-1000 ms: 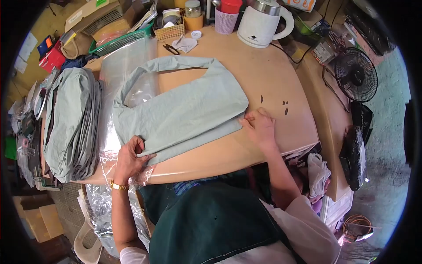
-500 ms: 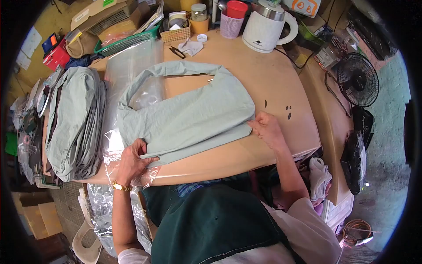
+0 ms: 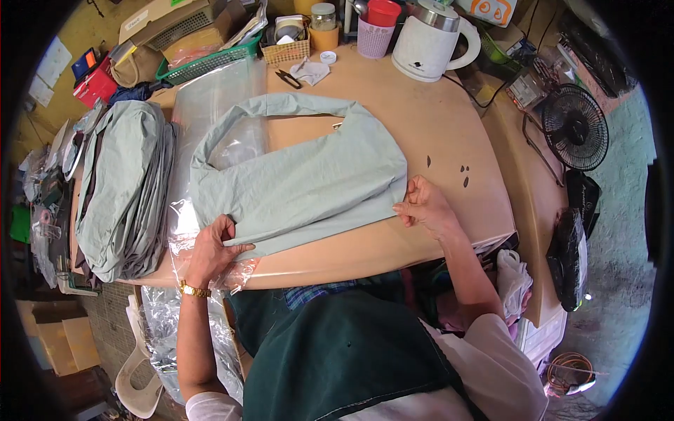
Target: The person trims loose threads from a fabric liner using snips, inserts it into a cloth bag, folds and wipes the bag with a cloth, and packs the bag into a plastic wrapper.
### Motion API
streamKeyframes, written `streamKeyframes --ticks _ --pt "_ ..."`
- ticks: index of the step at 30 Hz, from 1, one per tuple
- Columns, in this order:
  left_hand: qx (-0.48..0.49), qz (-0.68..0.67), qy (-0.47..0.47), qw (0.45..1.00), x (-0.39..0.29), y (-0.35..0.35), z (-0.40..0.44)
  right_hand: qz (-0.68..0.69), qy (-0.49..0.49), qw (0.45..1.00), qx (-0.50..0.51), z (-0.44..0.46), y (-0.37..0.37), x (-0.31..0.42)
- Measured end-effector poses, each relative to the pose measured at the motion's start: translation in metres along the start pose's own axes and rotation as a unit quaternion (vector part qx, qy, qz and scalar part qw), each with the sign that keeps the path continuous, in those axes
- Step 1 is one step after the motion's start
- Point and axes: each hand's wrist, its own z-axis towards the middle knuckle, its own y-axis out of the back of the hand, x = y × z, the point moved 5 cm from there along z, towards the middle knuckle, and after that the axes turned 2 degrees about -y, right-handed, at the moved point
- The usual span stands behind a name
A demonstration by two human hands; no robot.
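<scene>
A pale grey-green fabric shoulder bag (image 3: 302, 168) lies flat on the tan table, its strap looped toward the far side. My left hand (image 3: 216, 247) pinches the bag's near left corner between thumb and fingers. At the near right corner, my right hand (image 3: 425, 208) is closed on the fabric edge with thumb and fingertips. A fold runs along the bag's lower side between the two hands. Clear plastic sleeves (image 3: 186, 116) lie partly under the bag's left side.
A stack of similar bags (image 3: 123, 189) sits at the table's left. Thread snips (image 3: 288, 78), a white kettle (image 3: 426, 45), a pink cup (image 3: 375, 38) and a green basket (image 3: 210, 64) stand or lie along the back. A black fan (image 3: 574, 128) is at right.
My right hand has shifted slightly at the right corner, and the bag's lower edge now lies more spread out there. My left hand stays at the left corner. The view has tilted slightly.
</scene>
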Motion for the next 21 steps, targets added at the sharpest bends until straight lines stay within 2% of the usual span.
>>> streamKeyframes --ticks 2,4,5,6,7,8,10,11,12,13,17,19,20,21 --pt "0.003 -0.025 -0.001 1.0 0.001 -0.004 0.0 -0.02 -0.01 1.0 0.003 -0.003 0.004 0.001" --pt "0.003 -0.048 0.003 0.999 0.0 -0.003 -0.001 -0.216 -0.061 0.974 -0.037 -0.009 0.01 0.006" --pt "0.007 -0.04 0.011 0.999 -0.001 -0.002 -0.001 -0.217 -0.058 0.974 -0.033 -0.011 0.009 0.014" --pt "0.012 -0.033 0.021 0.999 -0.002 -0.001 -0.002 -0.367 0.154 0.903 -0.163 -0.021 0.01 0.046" --pt "0.013 -0.032 0.025 0.999 -0.006 0.0 -0.002 -0.426 0.259 0.841 -0.212 -0.032 0.002 0.064" --pt "0.006 -0.036 0.016 0.999 -0.012 0.0 -0.001 -0.482 0.35 0.754 -0.277 -0.045 -0.007 0.079" --pt "-0.001 -0.038 0.009 0.999 -0.019 -0.003 -0.004 -0.513 0.439 0.705 -0.215 -0.042 -0.034 0.091" --pt "-0.043 0.005 -0.077 0.996 -0.027 -0.004 -0.005 -0.521 0.469 0.686 -0.194 -0.037 -0.04 0.093" --pt "-0.083 0.049 -0.162 0.982 -0.035 -0.003 -0.008 -0.521 0.483 0.697 -0.092 -0.022 -0.043 0.083" --pt "-0.087 0.077 -0.175 0.978 -0.041 0.001 -0.013 -0.517 0.492 0.701 0.011 -0.016 -0.047 0.075" --pt "-0.114 0.13 -0.201 0.964 -0.058 0.008 -0.036 -0.508 0.467 0.723 0.021 -0.011 -0.041 0.069" --pt "-0.113 0.151 -0.2 0.962 -0.042 -0.014 -0.027 -0.57 0.463 0.678 0.028 -0.007 -0.041 0.047" --pt "-0.111 0.172 -0.202 0.958 -0.036 -0.023 -0.025 -0.57 0.463 0.678 0.034 -0.007 -0.044 0.041" --pt "-0.062 0.173 -0.138 0.973 -0.029 -0.022 -0.021 -0.574 0.428 0.698 0.029 -0.002 -0.044 0.039"
